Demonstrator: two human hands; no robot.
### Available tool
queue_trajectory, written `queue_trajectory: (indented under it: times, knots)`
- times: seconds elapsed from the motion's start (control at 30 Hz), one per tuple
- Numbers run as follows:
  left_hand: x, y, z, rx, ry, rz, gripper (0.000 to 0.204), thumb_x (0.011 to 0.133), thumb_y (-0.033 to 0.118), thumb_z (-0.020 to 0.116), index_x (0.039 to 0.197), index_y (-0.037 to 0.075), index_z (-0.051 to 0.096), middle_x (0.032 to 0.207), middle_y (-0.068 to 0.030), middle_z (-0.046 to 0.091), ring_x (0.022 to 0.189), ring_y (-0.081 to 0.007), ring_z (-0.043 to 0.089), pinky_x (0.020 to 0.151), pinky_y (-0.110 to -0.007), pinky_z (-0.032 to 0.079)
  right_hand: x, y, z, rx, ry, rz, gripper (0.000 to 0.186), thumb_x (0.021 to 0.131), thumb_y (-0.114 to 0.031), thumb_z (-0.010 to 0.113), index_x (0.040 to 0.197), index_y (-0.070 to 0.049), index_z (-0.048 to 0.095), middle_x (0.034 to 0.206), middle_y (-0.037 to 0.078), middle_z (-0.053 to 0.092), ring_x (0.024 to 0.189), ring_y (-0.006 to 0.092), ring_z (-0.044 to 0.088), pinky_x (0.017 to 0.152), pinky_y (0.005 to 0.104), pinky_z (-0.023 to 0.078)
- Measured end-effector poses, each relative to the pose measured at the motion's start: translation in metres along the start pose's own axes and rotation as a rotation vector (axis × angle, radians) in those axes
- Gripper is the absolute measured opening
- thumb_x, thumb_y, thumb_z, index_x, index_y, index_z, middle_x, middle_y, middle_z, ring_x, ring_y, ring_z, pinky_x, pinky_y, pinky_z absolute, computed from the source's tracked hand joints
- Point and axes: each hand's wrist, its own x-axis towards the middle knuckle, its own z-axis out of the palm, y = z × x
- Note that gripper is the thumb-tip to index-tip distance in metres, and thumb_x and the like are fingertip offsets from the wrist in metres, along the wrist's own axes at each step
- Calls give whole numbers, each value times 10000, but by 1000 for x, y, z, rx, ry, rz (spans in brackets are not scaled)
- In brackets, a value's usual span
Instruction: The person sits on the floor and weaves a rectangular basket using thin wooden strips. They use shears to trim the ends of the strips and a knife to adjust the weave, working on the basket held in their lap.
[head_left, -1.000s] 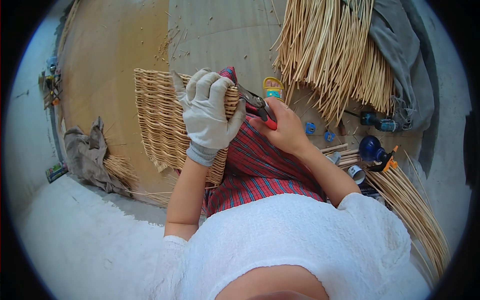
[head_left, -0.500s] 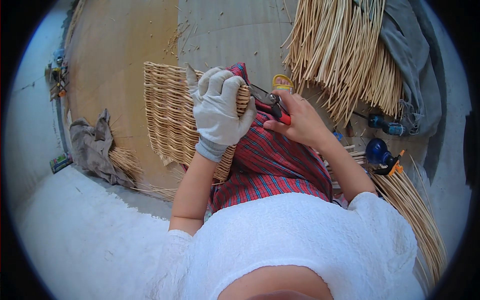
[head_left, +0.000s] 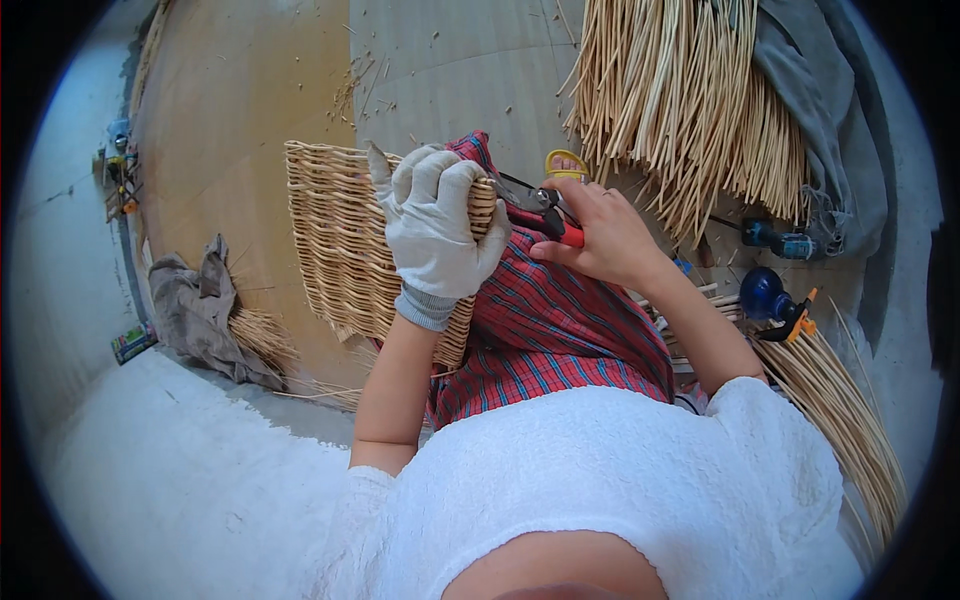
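A woven wicker basket (head_left: pixel 335 235) leans against my lap, over a red checked cloth (head_left: pixel 560 310). My left hand (head_left: pixel 438 215), in a pale work glove, is wrapped over the basket's upper right edge and grips it. In my bare right hand (head_left: pixel 605 235) is a pair of pruning shears (head_left: pixel 545 218) with red-and-black handles. Their metal blades point left and meet the basket's edge beside my gloved fingers; the tips are partly hidden, so I cannot tell whether they touch a cane.
A big bundle of peeled canes (head_left: pixel 680 100) lies at the far right next to a grey cloth (head_left: pixel 820 110). Nearer are a power drill (head_left: pixel 780 240), a blue spray bottle (head_left: pixel 765 295) and more canes (head_left: pixel 835 420). At left, a grey-brown cloth (head_left: pixel 200 310) covers another bundle. Cane offcuts dot the floor.
The view has shifted slightly. Both hands keep their grips, with the shears still at the basket's edge; little else differs.
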Motion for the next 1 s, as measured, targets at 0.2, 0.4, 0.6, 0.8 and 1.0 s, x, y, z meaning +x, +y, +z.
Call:
queue_trajectory:
  times: [0.2,0.4,0.6,0.8,1.0]
  knots:
    - [1,2,0,30,-13,23,410,736,229,801,1102,134,643,1179,-95,610,1208,-378,571,1216,-675,253,-4,-2,-5,-3,-34,27,710,863,-568,793,1349,-124,525,1101,171,701,1070,421,671,940,520,487]
    - [2,0,-1,38,-6,15,405,734,222,804,1096,130,646,1168,-99,616,1199,-367,584,1212,-650,273,-5,0,2,-53,63,7,604,874,-504,808,1234,-101,538,1031,192,696,1016,422,679,884,523,502]
    - [-1,-1,0,-12,3,-18,402,752,180,799,1115,95,649,1145,-134,624,1176,-390,581,1202,-561,316,-6,6,21,-39,266,37,502,895,-473,809,1092,-65,592,827,147,656,767,357,673,725,450,520]
    - [1,-1,-14,16,-81,11,516,801,206,792,1275,66,643,1344,-143,629,1283,-384,566,1162,-507,407,-10,12,35,716,246,200,360,944,-386,788,983,-68,622,762,25,553,700,154,525,685,337,454]
    - [-24,-109,-41,-483,316,-432,665,1062,370,624,1532,-65,447,1536,-185,539,1409,-258,483,1191,-370,349,-24,17,34,923,107,361,341,953,-361,776,977,-61,615,783,5,546,752,139,513,723,307,439]
